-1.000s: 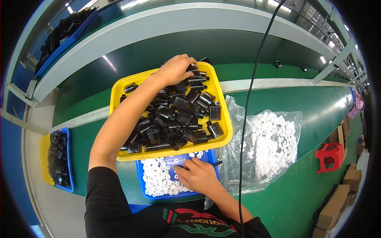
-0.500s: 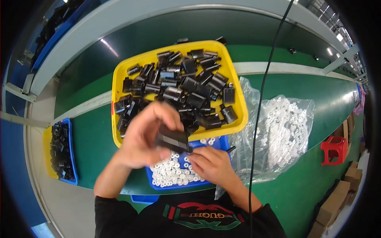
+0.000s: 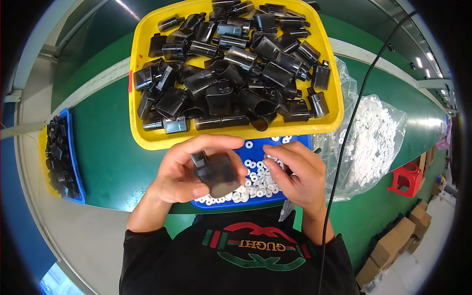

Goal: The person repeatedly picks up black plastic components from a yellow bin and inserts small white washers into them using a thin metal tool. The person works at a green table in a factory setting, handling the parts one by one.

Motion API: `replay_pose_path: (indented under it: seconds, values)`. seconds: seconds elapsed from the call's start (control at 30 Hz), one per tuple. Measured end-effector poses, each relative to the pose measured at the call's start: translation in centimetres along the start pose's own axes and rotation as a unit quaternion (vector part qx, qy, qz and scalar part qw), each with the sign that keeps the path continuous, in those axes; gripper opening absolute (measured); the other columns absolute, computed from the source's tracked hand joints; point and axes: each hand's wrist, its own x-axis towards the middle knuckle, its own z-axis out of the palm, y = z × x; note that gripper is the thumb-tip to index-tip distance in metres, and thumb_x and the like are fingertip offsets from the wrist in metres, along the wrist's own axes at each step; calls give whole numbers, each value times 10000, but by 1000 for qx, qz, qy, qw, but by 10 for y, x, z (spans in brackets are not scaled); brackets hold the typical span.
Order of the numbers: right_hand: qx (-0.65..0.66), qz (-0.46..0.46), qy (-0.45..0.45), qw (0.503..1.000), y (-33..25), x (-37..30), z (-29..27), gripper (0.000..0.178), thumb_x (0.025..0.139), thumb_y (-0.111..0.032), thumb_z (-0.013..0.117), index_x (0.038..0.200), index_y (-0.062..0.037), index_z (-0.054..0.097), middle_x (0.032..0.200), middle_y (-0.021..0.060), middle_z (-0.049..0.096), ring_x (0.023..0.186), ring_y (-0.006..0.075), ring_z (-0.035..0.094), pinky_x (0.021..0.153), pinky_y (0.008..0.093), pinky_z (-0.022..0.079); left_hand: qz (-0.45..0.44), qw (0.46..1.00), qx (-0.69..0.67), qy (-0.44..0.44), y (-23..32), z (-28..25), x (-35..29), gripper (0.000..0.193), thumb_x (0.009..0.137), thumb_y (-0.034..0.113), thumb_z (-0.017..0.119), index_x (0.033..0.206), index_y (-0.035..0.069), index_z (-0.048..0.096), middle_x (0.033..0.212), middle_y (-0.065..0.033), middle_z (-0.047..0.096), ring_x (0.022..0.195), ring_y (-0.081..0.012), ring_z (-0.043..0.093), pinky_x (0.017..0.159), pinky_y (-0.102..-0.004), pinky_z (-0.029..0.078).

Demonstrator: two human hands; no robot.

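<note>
My left hand (image 3: 179,172) is closed around a black, boxy plastic housing (image 3: 219,174) with a short narrow neck, held low in front of me. Just to its right, my right hand (image 3: 297,174) has thumb and forefinger close together; a small pale thing seems to be at the tips, too small to make out. A thin dark rod (image 3: 317,151) pokes out behind that hand, apparently held in it. Beneath both hands, a blue tray (image 3: 301,141) holds many white ring washers (image 3: 253,184). Beyond stands a yellow tray (image 3: 236,139) heaped with similar black housings (image 3: 241,59).
A clear plastic bag (image 3: 368,142) of white washers lies on the green table (image 3: 105,162) at right. A black cable (image 3: 351,118) hangs across that side. At far left are another blue-edged tray (image 3: 74,157) of black parts. A red stool (image 3: 407,181) and cardboard boxes (image 3: 393,241) are on the right.
The view has shifted, so the trays appear higher. The housing in my left hand has turned, its neck now toward the upper left. My right hand has moved away from the housing.
</note>
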Motion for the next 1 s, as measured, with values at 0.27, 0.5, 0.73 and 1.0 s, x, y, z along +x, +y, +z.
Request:
replay_pose_path:
  seconds: [0.27, 0.5, 0.73, 1.0]
  values:
    - [113, 59, -8, 992, -16, 2, -4, 267, 711, 35, 792, 967, -2, 727, 817, 82, 682, 624, 139, 602, 518, 254, 452, 121, 973, 193, -32, -16, -2, 3, 522, 690, 33, 818, 1180, 3, 640, 1045, -175, 609, 986, -287, 637, 842, -381, 513]
    - [120, 93, 52, 987, -20, -12, -15, 352, 692, -5, 817, 1027, 41, 718, 772, 78, 646, 604, 111, 533, 538, 232, 400, -13, 997, 75, 14, -20, 13, 1, 403, 704, -82, 776, 1068, -6, 623, 1078, -138, 551, 1014, -261, 627, 859, -362, 515]
    - [114, -69, 17, 991, -33, -4, -14, 434, 622, -188, 886, 1009, -42, 753, 720, 10, 575, 559, 123, 534, 491, 246, 403, 90, 981, 173, 11, -39, 8, 3, 455, 650, -153, 688, 1060, 36, 644, 1131, -127, 538, 1078, -236, 557, 939, -356, 461]
    - [-37, -56, -45, 997, -31, 1, -2, 557, 628, -215, 873, 1133, -71, 690, 749, 7, 556, 561, 118, 556, 468, 246, 444, 126, 940, 317, -15, -36, -4, 0, 402, 710, 23, 820, 1049, 24, 605, 1139, -191, 512, 1072, -312, 615, 945, -437, 526]
